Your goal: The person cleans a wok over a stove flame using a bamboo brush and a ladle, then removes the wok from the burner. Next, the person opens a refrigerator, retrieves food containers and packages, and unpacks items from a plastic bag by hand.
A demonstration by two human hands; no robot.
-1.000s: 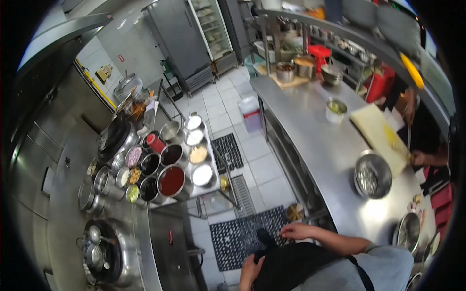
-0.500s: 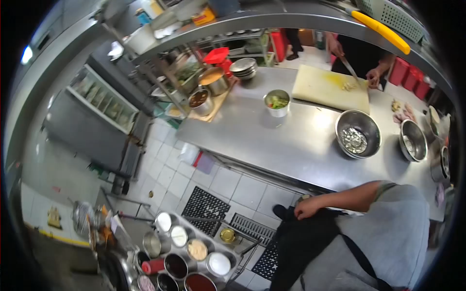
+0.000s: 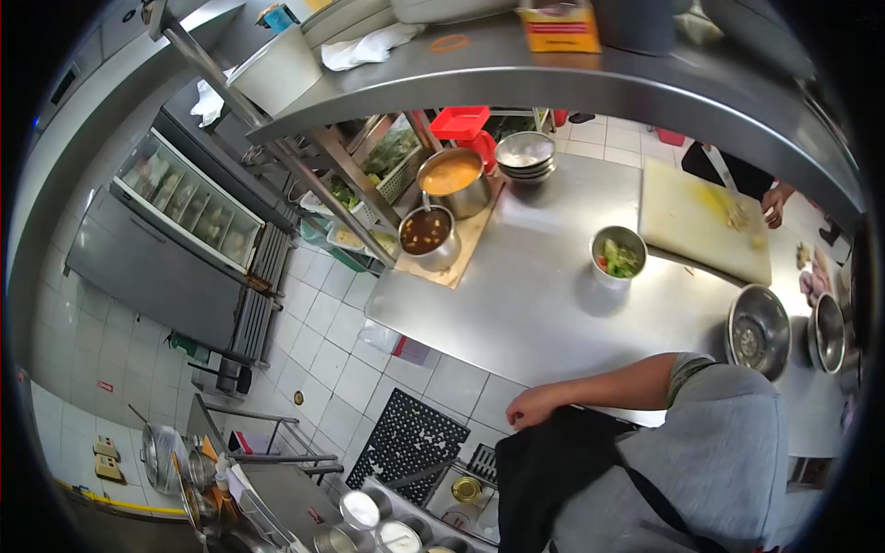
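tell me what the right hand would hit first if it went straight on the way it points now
The right hand's way looks free. Along that line the picture shows white floor tiles, then the black mat, but both seem well below it; depth is unclear.

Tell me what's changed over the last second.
The view has turned from the woks toward the steel counter. The left hand, visible at first, has left the frame. The right hand is beside the black apron, with no visible grip taken or released. The vegetable container, cutting board and stacked bowls stayed put on the counter.
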